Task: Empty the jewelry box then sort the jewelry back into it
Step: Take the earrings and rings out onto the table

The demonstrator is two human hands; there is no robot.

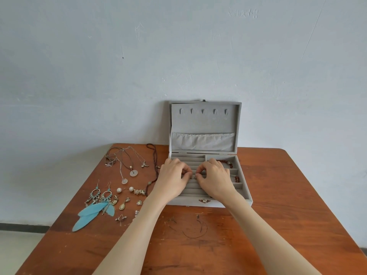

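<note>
The jewelry box (206, 155) stands open at the back of the wooden surface (278, 205), its lid upright against the wall (139, 66); the lid lining carries a row of five hooks and a gathered pocket. Both hands work over the ring rolls in the left section of the box. The left hand (172, 178) and the right hand (215, 178) have their fingers curled inward, fingertips meeting over a small metal ring (193, 178) lying in a slot between two rolls; each grip appears closed in a pinch on that ring (contact is partly hidden by the fingers). A brown bead bracelet (228, 163) sits in the right compartments of the box, just beside the right hand. The remaining jewelry lies on the surface to the left of the box: several necklaces (127, 165), a dark bead necklace (155, 167) close to the box's left wall, a pair of blue feather earrings (95, 211), pearl earrings (125, 189), drop earrings (121, 203) and small studs (121, 217).
</note>
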